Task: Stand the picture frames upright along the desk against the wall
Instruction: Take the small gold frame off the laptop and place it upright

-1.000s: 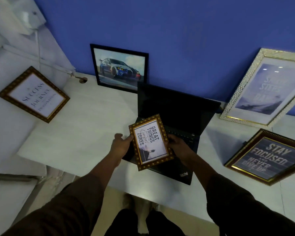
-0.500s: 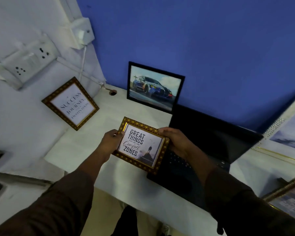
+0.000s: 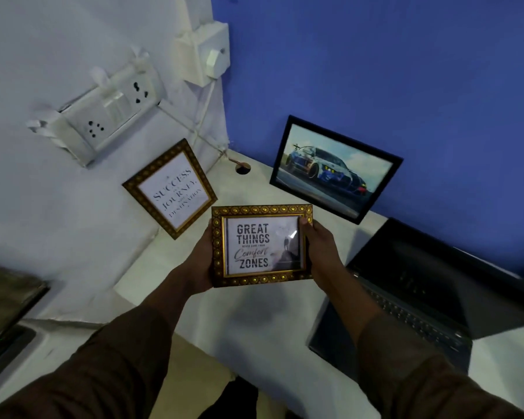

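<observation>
Carrying step, by the look of it: small gold frame [image 3: 261,245] reading "Great Things… Comfort Zones" held in the air above the near part of the white desk [image 3: 254,328], face up toward the camera, not yet set down. Left hand [image 3: 198,261] closed on its left edge, right hand [image 3: 321,249] closed on its right edge with the thumb lapping onto the glass. Already propped: a second gold frame [image 3: 170,189] with the "Success… Journey" print leaning on the white side wall [image 3: 43,222], and a black frame [image 3: 335,169] with a racing car leaning on the blue wall [image 3: 375,71]. Free stretch of desk between those two, near the cable hole [image 3: 243,169], probably the target. Next move likely calls for carrying forward, lowering the bottom edge to the desktop and tipping the top back against a wall, clear of the open laptop [image 3: 421,297] just to the right. Back of the held frame and any stand on it hidden; small middle line of its print too fine to read; laptop cut off at the right edge; dark object at lower left unidentifiable.
</observation>
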Motion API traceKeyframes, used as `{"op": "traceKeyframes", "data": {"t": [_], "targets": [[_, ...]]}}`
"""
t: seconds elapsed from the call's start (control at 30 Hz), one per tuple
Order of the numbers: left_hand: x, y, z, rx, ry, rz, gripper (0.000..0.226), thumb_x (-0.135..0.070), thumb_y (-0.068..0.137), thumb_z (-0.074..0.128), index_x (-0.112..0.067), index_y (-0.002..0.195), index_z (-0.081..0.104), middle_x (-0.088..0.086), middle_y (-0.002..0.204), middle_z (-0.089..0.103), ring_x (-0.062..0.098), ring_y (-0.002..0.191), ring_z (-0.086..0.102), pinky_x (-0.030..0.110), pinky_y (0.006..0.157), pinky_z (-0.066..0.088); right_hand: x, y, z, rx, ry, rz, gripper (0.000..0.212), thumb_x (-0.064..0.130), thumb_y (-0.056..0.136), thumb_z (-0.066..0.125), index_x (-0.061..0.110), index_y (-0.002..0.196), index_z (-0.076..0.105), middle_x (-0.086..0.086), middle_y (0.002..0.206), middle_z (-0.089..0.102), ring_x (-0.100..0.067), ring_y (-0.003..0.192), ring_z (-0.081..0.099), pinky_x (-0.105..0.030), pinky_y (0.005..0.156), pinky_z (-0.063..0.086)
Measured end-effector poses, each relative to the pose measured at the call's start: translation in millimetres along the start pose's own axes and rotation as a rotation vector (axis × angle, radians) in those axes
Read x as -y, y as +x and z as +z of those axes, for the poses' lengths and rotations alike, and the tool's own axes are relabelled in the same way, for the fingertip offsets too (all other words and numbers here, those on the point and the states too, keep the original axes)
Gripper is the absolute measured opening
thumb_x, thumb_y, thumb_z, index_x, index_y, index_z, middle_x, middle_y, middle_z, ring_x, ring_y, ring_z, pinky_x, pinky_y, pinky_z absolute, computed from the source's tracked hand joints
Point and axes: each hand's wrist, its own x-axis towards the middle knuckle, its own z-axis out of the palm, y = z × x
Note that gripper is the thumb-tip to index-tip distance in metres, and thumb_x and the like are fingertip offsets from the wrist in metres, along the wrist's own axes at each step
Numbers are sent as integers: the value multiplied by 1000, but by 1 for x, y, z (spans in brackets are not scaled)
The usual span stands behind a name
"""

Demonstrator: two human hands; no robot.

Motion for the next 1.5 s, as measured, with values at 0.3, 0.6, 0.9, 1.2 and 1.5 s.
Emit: {"op": "traceKeyframes", "data": {"t": [0.3,0.6,0.9,1.2,1.5], "targets": [[-35,29,-27,-40,-32,32,73,-63,96,31,-11,142,55,17,143,56,38,131,54,63,110,36,10,29,21,111,-33,18,42,43,105,42,15,121,69,-5,113,77,-27,106,73,-45,95,58],[-27,64,-49,-110,13,88,50,-32,102,37,1,133,60,29,135,58,46,121,59,69,101,41,-2,58,21,39,-28,146,71,69,97,25,19,119,71,-5,109,77,-14,92,77,-16,63,57],[-18,84,-51,-160,21,-38,58,-46,100,38,-6,103,80,22,114,73,39,114,65,51,103,44,-18,76,17,-50,-41,276,72,67,98,27,16,137,59,-5,131,64,-20,123,54,-44,122,20],[-9,99,-60,-165,108,-72,83,-67,96,25,-3,135,59,27,129,63,44,122,58,56,105,43,-31,83,14,-71,-59,320,69,66,99,20,21,113,70,-5,110,70,-24,118,56,-50,123,22],[0,90,-62,-435,37,5,76,-71,93,27,-13,132,57,12,115,70,29,112,63,44,96,46,-30,70,12,-128,-90,299,73,65,100,17,15,142,51,-12,147,53,-25,129,50,-47,122,24]]}}
